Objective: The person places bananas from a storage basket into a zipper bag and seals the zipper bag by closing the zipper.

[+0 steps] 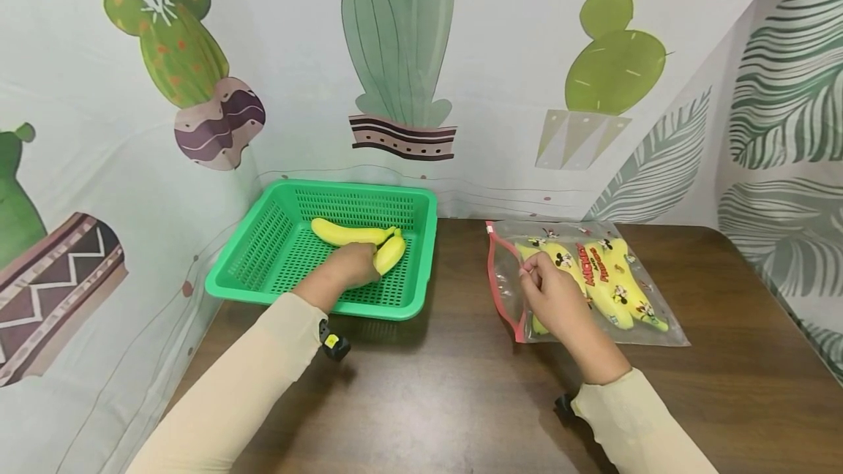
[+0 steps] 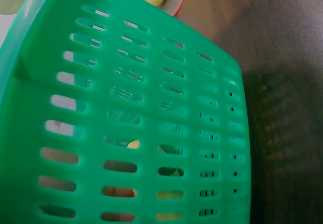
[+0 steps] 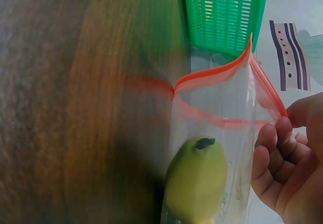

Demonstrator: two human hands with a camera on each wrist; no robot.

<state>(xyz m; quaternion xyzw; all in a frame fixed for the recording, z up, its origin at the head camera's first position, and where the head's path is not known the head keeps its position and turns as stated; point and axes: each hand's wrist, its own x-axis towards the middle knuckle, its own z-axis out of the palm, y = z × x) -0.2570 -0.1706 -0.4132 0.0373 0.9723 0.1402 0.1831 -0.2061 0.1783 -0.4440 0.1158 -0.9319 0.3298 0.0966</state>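
So from the person's spot, the green basket (image 1: 431,254) is around 11 o'clock on the brown table (image 1: 421,401) and the zip bag (image 1: 576,231) around 1, with a cactus-print backdrop (image 1: 500,93) behind. Hands are well apart. Left hand (image 1: 356,265) is down in the basket at the nearer banana (image 1: 391,254); fingertips are hidden, so can't tell if it's gripping. Another banana (image 1: 349,232) lies just beyond, about 2 o'clock in the basket. Forearm crosses the rim at 6, and the basket wall mostly blocks the left wrist view. Right hand (image 1: 553,287) pinches the bag's red edge (image 1: 492,262), covering some yellow fruit (image 1: 612,306) inside.
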